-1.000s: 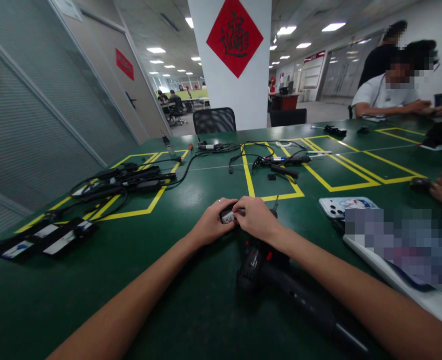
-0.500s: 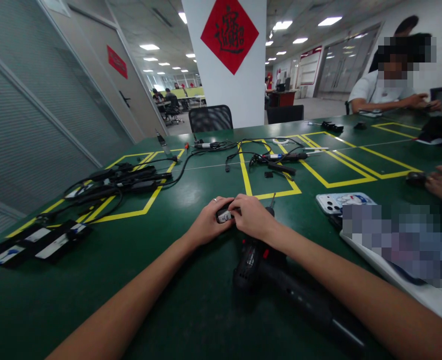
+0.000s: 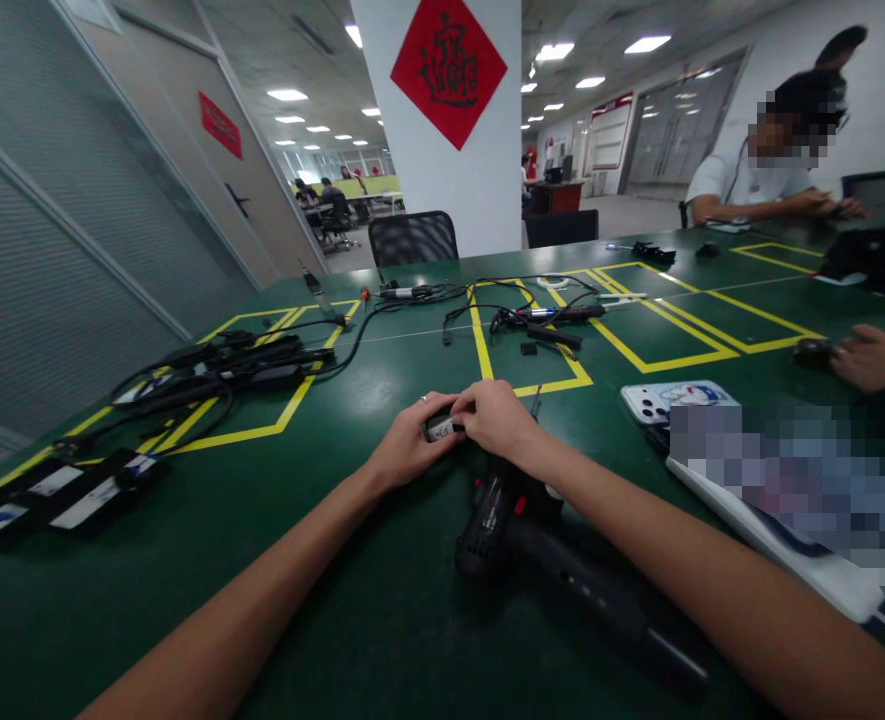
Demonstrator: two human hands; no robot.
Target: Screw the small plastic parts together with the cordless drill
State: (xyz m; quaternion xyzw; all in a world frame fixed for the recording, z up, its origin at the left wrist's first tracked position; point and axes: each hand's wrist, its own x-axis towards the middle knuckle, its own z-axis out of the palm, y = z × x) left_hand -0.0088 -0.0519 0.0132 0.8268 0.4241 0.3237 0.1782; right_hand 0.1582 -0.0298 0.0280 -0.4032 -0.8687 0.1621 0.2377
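Note:
A small dark object with a pale, printed-looking face (image 3: 440, 430) is gripped between my two hands. My left hand (image 3: 403, 442) curls around it from the left, a ring on one finger. My right hand (image 3: 493, 415) pinches its right end, and the fingers cover that part, so its exact kind cannot be told. Just under my right wrist and forearm lies a black power drill (image 3: 485, 530) with red details, its long handle pointing toward the lower right. A thin metal bit (image 3: 536, 402) sticks out beyond my right hand.
Tangled black cables and adapters (image 3: 262, 360) lie on the left of the green table (image 3: 352, 640). Pen-like tools with cables (image 3: 554, 314) rest ahead. A phone (image 3: 682, 395) and a white-edged device (image 3: 779, 550) are at right, near another person's hand (image 3: 873, 355). A person (image 3: 749, 190) sits farther back.
The whole scene has shifted slightly left in view. Both hands stay on the small object, which appears slightly turned. The seated person's head has moved.

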